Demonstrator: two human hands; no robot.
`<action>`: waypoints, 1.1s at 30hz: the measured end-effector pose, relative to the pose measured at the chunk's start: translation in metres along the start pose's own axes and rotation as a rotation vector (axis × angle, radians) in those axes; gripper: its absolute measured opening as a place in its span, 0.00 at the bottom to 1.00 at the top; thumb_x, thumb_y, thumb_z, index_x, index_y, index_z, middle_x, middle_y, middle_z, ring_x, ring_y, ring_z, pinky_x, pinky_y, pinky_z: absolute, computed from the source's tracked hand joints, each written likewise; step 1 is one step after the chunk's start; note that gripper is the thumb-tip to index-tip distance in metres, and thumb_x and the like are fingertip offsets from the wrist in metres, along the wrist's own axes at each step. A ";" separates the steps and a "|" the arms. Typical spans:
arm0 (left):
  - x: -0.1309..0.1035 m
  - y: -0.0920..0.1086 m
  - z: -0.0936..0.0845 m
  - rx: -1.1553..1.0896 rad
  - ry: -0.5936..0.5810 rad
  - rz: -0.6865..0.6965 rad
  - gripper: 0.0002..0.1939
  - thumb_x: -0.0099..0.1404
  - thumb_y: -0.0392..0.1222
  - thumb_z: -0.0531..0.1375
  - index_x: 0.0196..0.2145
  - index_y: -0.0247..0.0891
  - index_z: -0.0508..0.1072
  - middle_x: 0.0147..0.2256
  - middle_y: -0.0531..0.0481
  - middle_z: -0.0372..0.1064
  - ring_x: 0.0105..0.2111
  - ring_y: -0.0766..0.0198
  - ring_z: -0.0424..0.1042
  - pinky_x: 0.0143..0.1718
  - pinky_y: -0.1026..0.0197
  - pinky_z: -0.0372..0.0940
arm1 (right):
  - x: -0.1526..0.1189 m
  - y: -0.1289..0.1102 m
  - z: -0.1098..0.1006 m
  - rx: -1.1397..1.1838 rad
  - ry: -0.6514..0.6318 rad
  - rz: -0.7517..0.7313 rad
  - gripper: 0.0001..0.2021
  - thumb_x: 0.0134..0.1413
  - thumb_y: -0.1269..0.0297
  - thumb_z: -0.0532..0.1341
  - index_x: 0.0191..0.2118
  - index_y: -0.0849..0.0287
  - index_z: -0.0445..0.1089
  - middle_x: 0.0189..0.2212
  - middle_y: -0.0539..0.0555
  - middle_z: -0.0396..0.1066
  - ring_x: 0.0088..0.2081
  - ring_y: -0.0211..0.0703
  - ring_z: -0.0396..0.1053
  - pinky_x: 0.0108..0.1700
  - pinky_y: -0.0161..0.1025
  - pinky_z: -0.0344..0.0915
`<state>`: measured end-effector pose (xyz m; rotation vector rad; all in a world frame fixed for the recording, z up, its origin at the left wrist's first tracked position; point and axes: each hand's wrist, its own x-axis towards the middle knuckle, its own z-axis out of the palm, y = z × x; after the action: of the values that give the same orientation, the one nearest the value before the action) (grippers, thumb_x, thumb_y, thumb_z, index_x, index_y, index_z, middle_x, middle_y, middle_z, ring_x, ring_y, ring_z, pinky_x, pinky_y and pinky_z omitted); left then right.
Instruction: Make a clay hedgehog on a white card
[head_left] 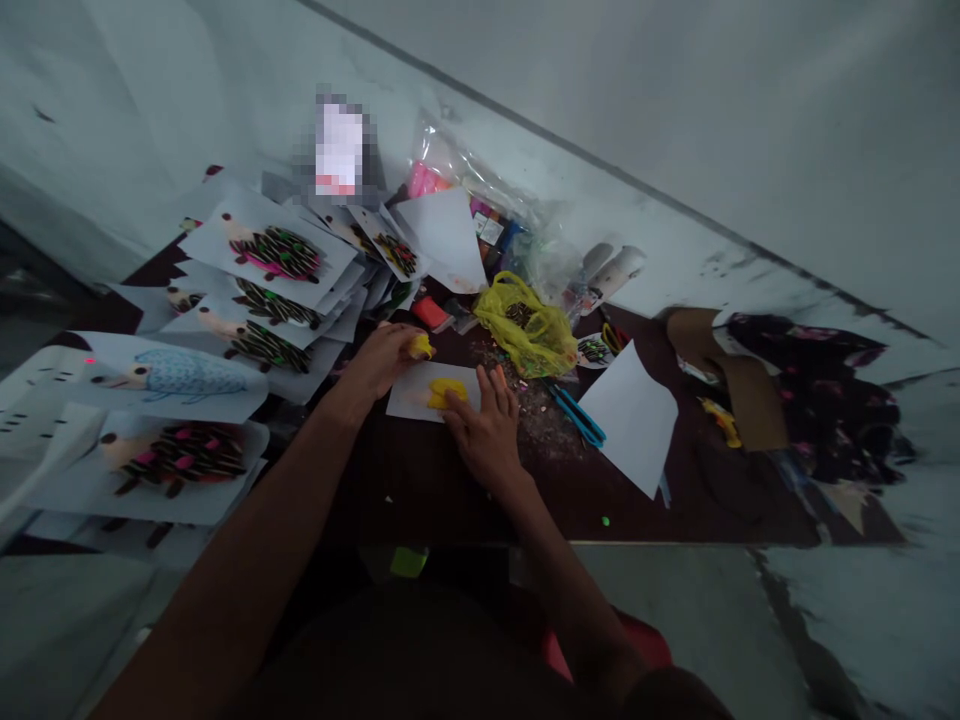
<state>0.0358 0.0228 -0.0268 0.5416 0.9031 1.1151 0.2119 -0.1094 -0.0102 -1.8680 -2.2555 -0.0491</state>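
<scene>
A small white sheet (pixel 409 398) lies on the dark table in front of me, with a flattened yellow patch (pixel 448 390) of soft material on it. My left hand (pixel 382 360) is closed on a yellow lump (pixel 421 346) at the sheet's upper left edge. Over the sheet's right side rests my right hand (pixel 487 425), its fingers apart and its thumb by the yellow patch. A faint peach-coloured mark shows on the paper left of the patch.
Stacked hedgehog pictures (pixel 274 250) fill the left. Behind are a yellow plastic bag (pixel 525 325) and a red block (pixel 430 313). Blue scissors (pixel 581 417) and a white sheet (pixel 630 415) lie to the right, near a cardboard piece (pixel 757 400) and dark cloth (pixel 832 400).
</scene>
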 end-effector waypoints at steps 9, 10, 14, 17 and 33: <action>-0.001 -0.002 0.000 -0.025 -0.017 0.031 0.09 0.59 0.28 0.62 0.26 0.39 0.71 0.28 0.51 0.75 0.30 0.61 0.76 0.33 0.62 0.69 | 0.001 -0.012 0.000 0.017 -0.049 0.001 0.16 0.69 0.56 0.60 0.58 0.45 0.75 0.72 0.57 0.56 0.74 0.59 0.47 0.70 0.60 0.49; -0.001 -0.001 0.000 -0.021 -0.023 0.029 0.08 0.59 0.28 0.63 0.26 0.38 0.71 0.28 0.51 0.75 0.30 0.61 0.76 0.34 0.62 0.69 | 0.002 -0.011 -0.001 0.027 -0.053 -0.002 0.15 0.69 0.56 0.60 0.57 0.44 0.76 0.72 0.56 0.56 0.74 0.59 0.47 0.70 0.60 0.50; 0.000 -0.001 0.000 -0.002 -0.033 0.020 0.07 0.57 0.30 0.64 0.26 0.38 0.72 0.28 0.50 0.74 0.30 0.60 0.77 0.34 0.61 0.70 | 0.004 -0.010 -0.001 0.056 -0.049 0.012 0.14 0.70 0.56 0.60 0.56 0.43 0.77 0.72 0.53 0.56 0.73 0.57 0.48 0.70 0.57 0.51; 0.000 -0.002 0.000 -0.024 -0.028 0.030 0.08 0.56 0.30 0.65 0.26 0.39 0.70 0.27 0.51 0.74 0.29 0.60 0.76 0.33 0.61 0.70 | 0.004 -0.012 0.001 0.051 -0.040 0.023 0.15 0.69 0.56 0.60 0.58 0.43 0.76 0.72 0.54 0.56 0.73 0.58 0.48 0.70 0.58 0.52; -0.002 -0.007 0.001 -0.085 0.009 0.077 0.11 0.57 0.27 0.64 0.28 0.39 0.67 0.28 0.55 0.70 0.30 0.65 0.74 0.39 0.60 0.71 | 0.011 -0.018 -0.002 0.023 -0.035 -0.033 0.16 0.69 0.54 0.60 0.58 0.44 0.76 0.73 0.56 0.54 0.74 0.61 0.46 0.70 0.62 0.48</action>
<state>0.0400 0.0184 -0.0304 0.5054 0.8445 1.2208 0.1923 -0.1029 -0.0047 -1.8351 -2.3001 0.0043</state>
